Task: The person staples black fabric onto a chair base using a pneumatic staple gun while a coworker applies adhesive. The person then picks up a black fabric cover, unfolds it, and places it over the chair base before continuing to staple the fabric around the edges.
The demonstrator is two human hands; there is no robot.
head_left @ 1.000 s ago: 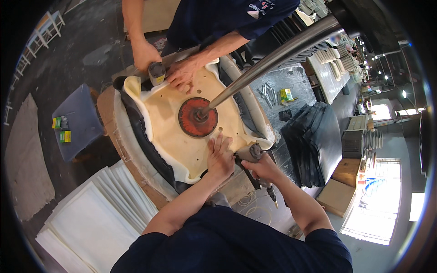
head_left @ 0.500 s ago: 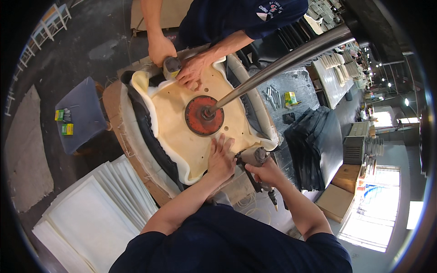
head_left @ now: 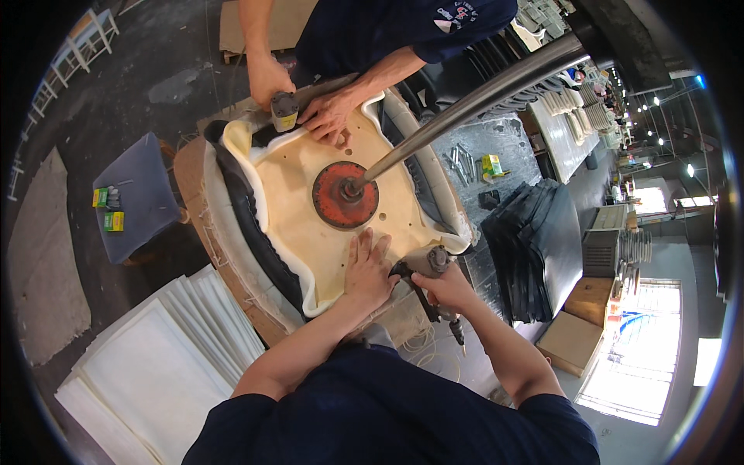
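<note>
Watch your flat-spread left grip (head_left: pixel 369 279)
Right grip (head_left: pixel 449 290) holds a grey metal pistol-shaped air tool (head_left: pixel 425 261); slipping on the curved cream panel (head_left: pixel 288 208) could nick you.

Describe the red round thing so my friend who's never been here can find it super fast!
Find the long, shiny metal pole slanting down from the upper right. Follow it to the pale yellow, wavy-edged panel. At the pole's lower end sits a flat, round, worn red disc, its colour standing out from the yellow panel and silvery pole.
</note>
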